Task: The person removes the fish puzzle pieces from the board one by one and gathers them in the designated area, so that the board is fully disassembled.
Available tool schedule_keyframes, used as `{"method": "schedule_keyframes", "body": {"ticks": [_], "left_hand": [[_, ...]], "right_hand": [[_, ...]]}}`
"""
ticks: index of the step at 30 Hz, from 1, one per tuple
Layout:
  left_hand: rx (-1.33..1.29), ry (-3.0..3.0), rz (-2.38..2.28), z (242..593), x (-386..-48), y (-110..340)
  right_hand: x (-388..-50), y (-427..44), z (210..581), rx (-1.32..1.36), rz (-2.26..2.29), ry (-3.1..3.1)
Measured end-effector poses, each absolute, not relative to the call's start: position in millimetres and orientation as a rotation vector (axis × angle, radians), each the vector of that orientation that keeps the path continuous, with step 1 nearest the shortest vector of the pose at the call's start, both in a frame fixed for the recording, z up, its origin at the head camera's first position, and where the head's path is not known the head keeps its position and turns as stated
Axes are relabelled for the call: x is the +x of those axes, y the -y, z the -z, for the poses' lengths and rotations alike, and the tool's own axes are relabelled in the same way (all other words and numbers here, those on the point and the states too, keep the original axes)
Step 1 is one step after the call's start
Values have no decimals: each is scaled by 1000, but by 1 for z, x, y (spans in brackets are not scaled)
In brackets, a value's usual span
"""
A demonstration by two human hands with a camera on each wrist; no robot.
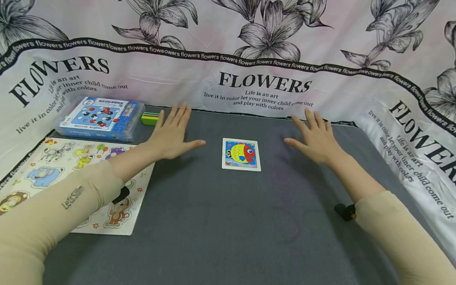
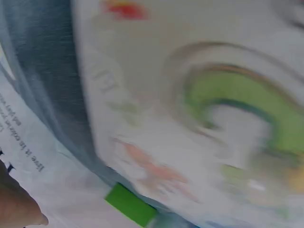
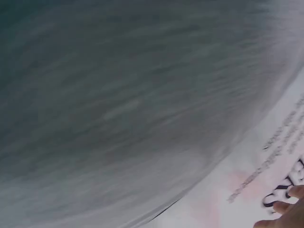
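Both hands hover above the dark grey table with fingers spread, holding nothing. My left hand (image 1: 171, 134) is at the left, close to a small stack of green, yellow and blue pieces (image 1: 150, 118). My right hand (image 1: 315, 138) is at the right, apart from any object. Between the two hands lies a small square picture puzzle (image 1: 241, 154) in a white frame, showing a yellow and red fish. In the left wrist view, part of my left hand (image 2: 18, 204) shows at the lower left corner; fingertips of my right hand (image 3: 287, 211) show in the right wrist view.
A white animal puzzle board (image 1: 121, 227) lies on the left of the table (image 1: 228, 229), under my left forearm. Behind it sits a clear plastic case (image 1: 99, 118) with a blue molecule-model label. A flower-print cloth (image 1: 178, 75) hangs along the back and sides.
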State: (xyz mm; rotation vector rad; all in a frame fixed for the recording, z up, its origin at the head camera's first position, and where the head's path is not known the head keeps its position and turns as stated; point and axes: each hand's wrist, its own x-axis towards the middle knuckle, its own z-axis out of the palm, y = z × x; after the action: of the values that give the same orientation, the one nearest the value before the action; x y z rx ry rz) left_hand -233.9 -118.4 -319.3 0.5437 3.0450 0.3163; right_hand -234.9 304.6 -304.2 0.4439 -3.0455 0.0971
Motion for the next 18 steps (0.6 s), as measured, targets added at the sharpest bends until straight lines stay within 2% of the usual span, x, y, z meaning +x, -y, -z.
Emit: {"method": "schedule_keyframes", "body": {"ticks": [6,18], "left_hand": [[616,-3002,-413,311,-240,88],[621,-2768,-713,308,-256,36]], "right_hand": [[-243,-270,292,504,-257,3007],[-268,-206,291,595,-576,2988]]}}
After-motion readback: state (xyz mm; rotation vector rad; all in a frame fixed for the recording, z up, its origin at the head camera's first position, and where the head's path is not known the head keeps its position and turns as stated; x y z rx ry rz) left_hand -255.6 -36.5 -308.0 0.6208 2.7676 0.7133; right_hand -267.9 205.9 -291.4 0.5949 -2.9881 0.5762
